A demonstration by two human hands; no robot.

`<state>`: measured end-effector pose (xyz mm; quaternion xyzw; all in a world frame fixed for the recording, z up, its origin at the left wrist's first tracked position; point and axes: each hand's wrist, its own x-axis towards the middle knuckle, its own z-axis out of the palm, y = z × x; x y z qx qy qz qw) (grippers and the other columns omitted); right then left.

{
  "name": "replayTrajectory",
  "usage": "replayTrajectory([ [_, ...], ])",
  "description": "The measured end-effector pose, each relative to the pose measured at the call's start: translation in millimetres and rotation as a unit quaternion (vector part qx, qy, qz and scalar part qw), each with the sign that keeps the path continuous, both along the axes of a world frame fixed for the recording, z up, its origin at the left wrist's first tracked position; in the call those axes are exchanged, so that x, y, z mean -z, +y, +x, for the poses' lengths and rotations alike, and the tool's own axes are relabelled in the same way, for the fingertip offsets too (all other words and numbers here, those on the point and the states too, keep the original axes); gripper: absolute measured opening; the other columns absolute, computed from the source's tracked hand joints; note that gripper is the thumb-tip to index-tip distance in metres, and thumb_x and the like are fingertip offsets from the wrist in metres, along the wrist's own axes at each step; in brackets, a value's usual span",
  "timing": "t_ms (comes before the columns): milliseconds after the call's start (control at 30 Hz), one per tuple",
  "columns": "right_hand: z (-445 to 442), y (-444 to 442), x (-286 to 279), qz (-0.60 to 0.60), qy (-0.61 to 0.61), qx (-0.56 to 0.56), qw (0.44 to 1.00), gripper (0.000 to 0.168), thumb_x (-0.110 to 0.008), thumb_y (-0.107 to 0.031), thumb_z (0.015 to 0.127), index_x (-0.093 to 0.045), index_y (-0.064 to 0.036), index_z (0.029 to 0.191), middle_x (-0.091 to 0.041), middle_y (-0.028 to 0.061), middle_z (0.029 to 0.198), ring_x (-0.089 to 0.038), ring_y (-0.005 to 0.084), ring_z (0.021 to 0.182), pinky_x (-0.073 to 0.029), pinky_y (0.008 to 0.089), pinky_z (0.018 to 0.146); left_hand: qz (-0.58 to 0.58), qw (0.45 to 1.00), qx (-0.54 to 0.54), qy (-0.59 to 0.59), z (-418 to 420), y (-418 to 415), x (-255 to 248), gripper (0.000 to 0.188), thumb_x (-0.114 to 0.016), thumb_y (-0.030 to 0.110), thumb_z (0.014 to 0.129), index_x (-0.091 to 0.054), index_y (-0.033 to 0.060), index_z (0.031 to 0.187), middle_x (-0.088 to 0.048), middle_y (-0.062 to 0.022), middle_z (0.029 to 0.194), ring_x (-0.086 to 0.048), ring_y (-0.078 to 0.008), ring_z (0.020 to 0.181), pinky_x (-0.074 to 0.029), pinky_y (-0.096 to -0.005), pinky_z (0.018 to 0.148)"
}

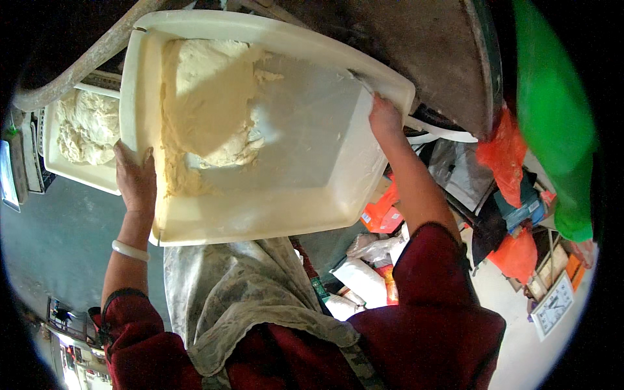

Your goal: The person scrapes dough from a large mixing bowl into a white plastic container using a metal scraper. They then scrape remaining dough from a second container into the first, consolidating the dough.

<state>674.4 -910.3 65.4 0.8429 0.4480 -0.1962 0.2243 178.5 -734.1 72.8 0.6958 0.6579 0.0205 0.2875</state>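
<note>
A large white plastic tub [263, 209] is held up in front of me, tilted so that I look into it. A mass of pale dough [209, 102] sticks to its base toward the left, with smears around it. My left hand [134, 178] grips the tub's left wall, thumb over the rim. On the opposite side my right hand [387, 119] is closed at the right rim, its fingers partly hidden. A thin dark line runs on the tub wall by these fingers; what it is I cannot tell.
A second tub [80, 173] with rough dough [87, 129] stands at left. A curved pole [78, 80] crosses upper left, and a large dark round-edged surface [429, 53] lies upper right. White sacks [360, 280], red bags [512, 253] and a clock [553, 304] are at right.
</note>
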Motion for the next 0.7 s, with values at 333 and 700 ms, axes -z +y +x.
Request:
replayTrajectory([
  [333, -125.4, -99.2, 11.9, 0.201, 0.395, 0.386, 0.809, 0.024, -0.052, -0.031, 0.092, -0.051, -0.007, 0.089, -0.049, 0.0048, 0.057, -0.051, 0.0288, 0.051, -0.045, 0.0425, 0.052, -0.003, 1.0, -0.005, 0.02, -3.7, 0.3, 3.2, 0.06, -0.063, 0.021, 0.084, -0.033, -0.006, 0.128, -0.05, -0.034, 0.117, -0.05, -0.0478, 0.108, -0.042, -0.0479, 0.09],
  [700, -38.7, -84.7, 98.4, 0.228, 0.407, 0.602, 0.648, 0.04, -0.047, -0.043, 0.091, -0.049, -0.011, 0.068, -0.05, 0.0031, 0.055, -0.047, 0.0199, 0.044, -0.038, 0.037, 0.04, 0.044, 0.998, 0.034, 0.037, -8.9, -2.5, 21.2, 0.065, -0.065, 0.022, 0.083, -0.033, -0.0111, 0.129, -0.049, -0.0353, 0.118, -0.048, -0.048, 0.11, -0.042, -0.0471, 0.09],
])
